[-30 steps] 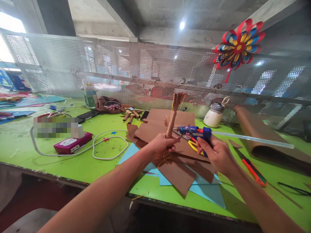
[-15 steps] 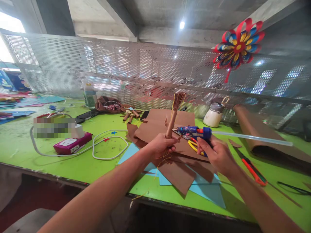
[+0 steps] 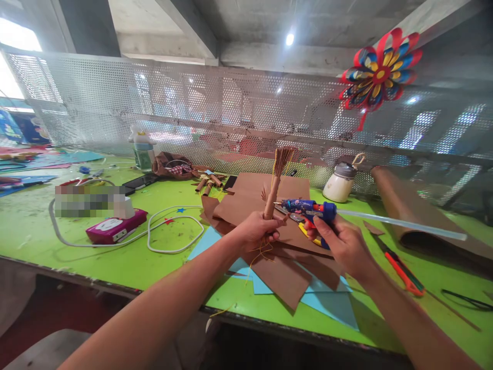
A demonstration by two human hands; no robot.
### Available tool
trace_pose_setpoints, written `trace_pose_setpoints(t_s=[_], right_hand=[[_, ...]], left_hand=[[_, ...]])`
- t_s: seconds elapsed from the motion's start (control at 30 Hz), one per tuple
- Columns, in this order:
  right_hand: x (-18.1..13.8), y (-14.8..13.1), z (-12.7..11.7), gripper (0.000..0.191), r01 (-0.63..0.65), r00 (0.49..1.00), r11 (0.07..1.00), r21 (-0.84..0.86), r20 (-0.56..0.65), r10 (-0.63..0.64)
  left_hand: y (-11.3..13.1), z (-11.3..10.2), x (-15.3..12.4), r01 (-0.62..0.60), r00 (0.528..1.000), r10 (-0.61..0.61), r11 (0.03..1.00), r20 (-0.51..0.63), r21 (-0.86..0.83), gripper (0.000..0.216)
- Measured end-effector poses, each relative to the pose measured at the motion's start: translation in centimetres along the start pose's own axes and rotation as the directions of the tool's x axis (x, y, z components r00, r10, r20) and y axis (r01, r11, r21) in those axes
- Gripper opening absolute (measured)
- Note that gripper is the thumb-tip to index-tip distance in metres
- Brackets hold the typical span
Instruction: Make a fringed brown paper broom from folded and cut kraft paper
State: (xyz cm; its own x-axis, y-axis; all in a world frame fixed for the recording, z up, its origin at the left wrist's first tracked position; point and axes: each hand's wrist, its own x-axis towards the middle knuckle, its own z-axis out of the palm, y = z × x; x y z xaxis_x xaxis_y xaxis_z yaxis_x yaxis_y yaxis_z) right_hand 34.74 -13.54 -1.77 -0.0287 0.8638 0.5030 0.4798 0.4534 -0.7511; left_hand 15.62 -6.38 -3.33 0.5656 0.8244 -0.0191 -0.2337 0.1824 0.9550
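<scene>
My left hand (image 3: pixel 262 229) is closed round the lower end of a brown paper roll (image 3: pixel 272 198), held nearly upright, with a fringed brush-like top and yellow strings trailing below. In my right hand (image 3: pixel 342 239) is a blue hot glue gun (image 3: pixel 308 207), its nozzle pointing left, close to the roll's side; I cannot tell whether it touches. A long clear glue stick (image 3: pixel 400 222) sticks out of the gun's back end. Under both hands lie brown paper sheets (image 3: pixel 285 280) and light blue paper (image 3: pixel 333 306). Partly hidden behind the gun are yellow-handled pliers (image 3: pixel 308 234).
On the green table (image 3: pixel 115 270) lie a purple power strip (image 3: pixel 115 226) with a white cable, small brown paper rolls (image 3: pixel 208 187), an orange cutter knife (image 3: pixel 404 272) and a large brown paper roll (image 3: pixel 408 205). A white bottle (image 3: pixel 339 182) stands near the perforated metal screen (image 3: pixel 231 110).
Almost nothing differs. The view has shifted very slightly, and the glue gun's nozzle stays beside the paper roll.
</scene>
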Motion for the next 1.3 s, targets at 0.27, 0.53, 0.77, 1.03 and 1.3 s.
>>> trace_pose_setpoints(t_s=[0.27, 0.53, 0.77, 1.03, 1.3], right_hand=[[0.02, -0.04, 0.13, 0.028, 0.048, 0.998, 0.997, -0.066, -0.038, -0.05], [0.02, 0.39, 0.15, 0.03, 0.043, 0.996, 0.991, -0.126, -0.07, -0.052], [-0.13, 0.19, 0.17, 0.029, 0.049, 0.995, 0.981, -0.187, -0.076, -0.065], [-0.17, -0.4, 0.1, 0.032, 0.076, 0.993, 0.974, -0.215, -0.076, -0.095], [-0.15, -0.5, 0.17, 0.035, 0.087, 0.991, 0.979, -0.182, -0.089, -0.104]], left_hand=[[0.24, 0.37, -0.14, 0.011, 1.0, -0.01, 1.0, -0.022, 0.012, 0.021], [0.27, 0.42, -0.21, 0.025, 1.0, -0.024, 1.0, -0.013, 0.017, 0.022], [0.4, 0.45, -0.34, 0.021, 1.0, -0.02, 0.999, -0.002, 0.031, 0.021], [0.32, 0.49, -0.33, 0.014, 1.0, -0.014, 0.999, -0.011, 0.035, 0.024], [0.22, 0.38, -0.24, 0.013, 1.0, -0.012, 1.0, -0.012, 0.025, 0.022]])
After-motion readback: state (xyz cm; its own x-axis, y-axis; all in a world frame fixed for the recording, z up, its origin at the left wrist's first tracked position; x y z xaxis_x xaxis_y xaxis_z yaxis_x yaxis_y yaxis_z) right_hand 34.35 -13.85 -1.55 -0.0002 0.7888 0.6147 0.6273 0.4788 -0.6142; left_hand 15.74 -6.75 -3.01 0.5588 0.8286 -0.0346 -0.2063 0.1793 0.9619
